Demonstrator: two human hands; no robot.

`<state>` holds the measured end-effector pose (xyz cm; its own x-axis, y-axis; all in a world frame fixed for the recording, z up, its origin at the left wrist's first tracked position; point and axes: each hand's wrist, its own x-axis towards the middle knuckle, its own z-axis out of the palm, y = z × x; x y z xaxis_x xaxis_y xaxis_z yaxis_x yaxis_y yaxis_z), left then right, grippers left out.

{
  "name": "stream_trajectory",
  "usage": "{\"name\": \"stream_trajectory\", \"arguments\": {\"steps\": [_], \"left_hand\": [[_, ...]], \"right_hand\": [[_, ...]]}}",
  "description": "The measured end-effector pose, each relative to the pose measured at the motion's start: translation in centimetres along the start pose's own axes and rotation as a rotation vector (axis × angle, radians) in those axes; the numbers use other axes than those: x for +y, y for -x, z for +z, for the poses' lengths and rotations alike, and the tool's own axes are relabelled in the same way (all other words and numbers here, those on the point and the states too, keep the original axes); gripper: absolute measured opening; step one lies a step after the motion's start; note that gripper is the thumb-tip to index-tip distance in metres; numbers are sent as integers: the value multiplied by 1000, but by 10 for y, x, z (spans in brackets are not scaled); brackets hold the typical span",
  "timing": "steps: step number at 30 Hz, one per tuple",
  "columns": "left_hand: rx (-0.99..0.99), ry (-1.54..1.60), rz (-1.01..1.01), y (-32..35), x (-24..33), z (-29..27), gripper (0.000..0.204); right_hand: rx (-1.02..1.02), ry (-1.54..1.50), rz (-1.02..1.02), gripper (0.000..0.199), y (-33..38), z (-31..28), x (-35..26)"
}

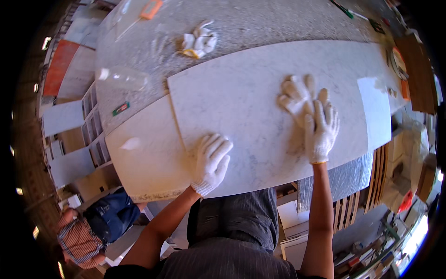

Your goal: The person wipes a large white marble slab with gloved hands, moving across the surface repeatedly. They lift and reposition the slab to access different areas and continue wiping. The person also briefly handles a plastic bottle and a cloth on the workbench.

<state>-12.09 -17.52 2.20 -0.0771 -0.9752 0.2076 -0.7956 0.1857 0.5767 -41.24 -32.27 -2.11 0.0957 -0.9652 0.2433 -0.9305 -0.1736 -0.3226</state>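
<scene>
A pale, grey-veined marble slab (pixel 255 116) lies before me, overlapping a cream slab (pixel 144 153) at its left. My left hand (pixel 213 160), in a white knit glove, rests flat near the marble's near left edge, fingers extended and nothing seen in it. Farther right, my right hand (pixel 324 130) wears a matching glove and lies with its fingers stretched out. Against its thumb side is a loose white glove (pixel 297 98) with soiled fingertips, partly covered by the hand. Whether any of it is pinched under the palm is hidden.
Beyond lie a crumpled glove (pixel 200 41), a clear plastic bottle (pixel 123 78), a small green item (pixel 121 109) and an orange-handled tool (pixel 151 9). A white sheet (pixel 375 111) covers the marble's right end. At lower left, another person (pixel 100 228) bends over. Wooden slats (pixel 377 176) stand at right.
</scene>
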Motion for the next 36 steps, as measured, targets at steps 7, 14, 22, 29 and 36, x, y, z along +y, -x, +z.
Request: {"name": "stream_trajectory", "arguments": {"steps": [7,14,22,29,36], "left_hand": [[59,-63,-320,117,-12,-34,35],[574,-207,-858,129,-71,-81,71],[783,-3,-916,147,-163,-81,85],[532,111,-964,148,-77,-70,56],[568,119,-650,77,-98,-70,67]], "right_hand": [[22,-37,1,52,-25,27,11],[-297,-1015,188,65,-27,20,-92],[-93,-423,33,53,3,37,-72],[-77,48,-51,46,73,-4,-31],[-34,31,7,43,79,4,-37]]}}
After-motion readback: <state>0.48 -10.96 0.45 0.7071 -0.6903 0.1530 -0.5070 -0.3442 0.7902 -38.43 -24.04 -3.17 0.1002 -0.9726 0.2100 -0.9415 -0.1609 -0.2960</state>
